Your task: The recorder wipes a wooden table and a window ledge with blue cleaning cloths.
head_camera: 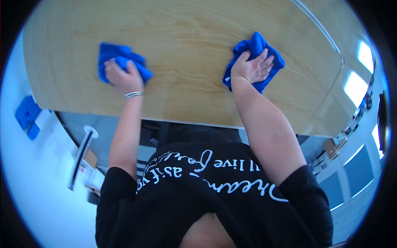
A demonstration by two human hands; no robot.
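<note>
Two blue cloths lie apart on a wooden tabletop [186, 62]. On the left one, a crumpled blue cloth [116, 51], rests my left hand [124, 74], its fingers curled into the fabric; the hand is slightly blurred and a silvery bracelet circles the wrist. My right hand [254, 66] presses flat, fingers a little spread, on the right blue cloth [274, 62], which has a small white tag at its lower left corner. The fabric under both palms is hidden.
The table's near edge runs just in front of my body. A metal strip [316, 18] crosses the surface at the upper right. Blue objects [28, 114] show beyond the left end, and a metal tube [80, 159] stands out at the lower left. Cardboard boxes [331, 148] are at the right.
</note>
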